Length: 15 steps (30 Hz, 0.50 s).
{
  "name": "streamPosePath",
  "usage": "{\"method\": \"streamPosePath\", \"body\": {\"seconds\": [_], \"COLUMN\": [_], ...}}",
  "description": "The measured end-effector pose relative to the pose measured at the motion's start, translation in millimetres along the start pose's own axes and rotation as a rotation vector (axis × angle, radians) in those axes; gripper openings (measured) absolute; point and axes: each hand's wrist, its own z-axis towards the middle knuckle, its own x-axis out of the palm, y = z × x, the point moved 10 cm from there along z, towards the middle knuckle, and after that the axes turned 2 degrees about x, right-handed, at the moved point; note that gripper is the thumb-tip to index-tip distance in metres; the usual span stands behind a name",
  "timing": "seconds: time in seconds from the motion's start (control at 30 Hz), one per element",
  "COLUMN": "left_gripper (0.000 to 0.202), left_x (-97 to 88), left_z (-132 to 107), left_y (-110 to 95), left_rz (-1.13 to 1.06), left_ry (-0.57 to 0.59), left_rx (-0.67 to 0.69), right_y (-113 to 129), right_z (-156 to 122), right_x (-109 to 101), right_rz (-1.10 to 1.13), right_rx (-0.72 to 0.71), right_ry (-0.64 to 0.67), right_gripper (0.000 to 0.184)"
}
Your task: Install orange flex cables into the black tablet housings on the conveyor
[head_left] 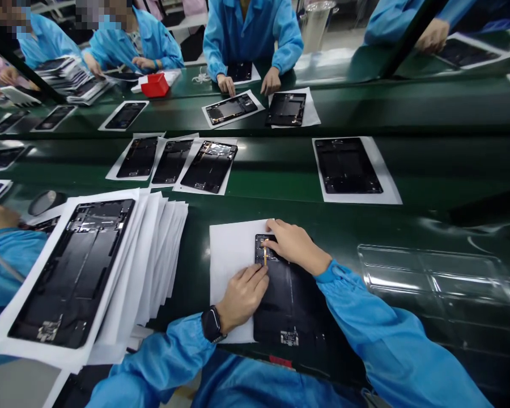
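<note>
Between both hands (268,269) lies the black tablet frame (289,300), touched.

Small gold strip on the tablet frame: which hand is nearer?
Right. The right hand has its fingertips on the gold strip; the left hand rests just below it, on the frame's left edge.

A black tablet chassis (291,300), its open inside facing up, lies flat on a white paper sheet (229,249) at the near edge of the green bench, a small gold flex strip (265,255) standing near its top-left corner.
</note>
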Motion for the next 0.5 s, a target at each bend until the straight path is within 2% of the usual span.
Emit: {"method": "streamPosePath", "body": {"seconds": [0.17, 0.4, 0.5], "left_gripper": [0.020, 0.018, 0.015], "left_x": [-4.6, -1.2, -6.5], "left_z": [5.5, 7.1, 8.6], "left_y": [-3.1, -8.6, -2.6], "left_rz": [0.023, 0.036, -0.024], "left_ry": [0.001, 0.042, 0.028], "left_rx": [0.011, 0.025, 0.005], "right_y": [-0.6, 0.7, 1.7], "right_z": [0.5, 2.4, -0.5], "right_x": [0.0, -1.2, -6.7], "right_rz": [-0.003, 0.004, 0.009], "right_rx": [-0.004, 0.004, 0.018], "right_ry": [-0.017, -0.015, -0.037], "right_gripper": [0.032, 0.034, 0.033]}}
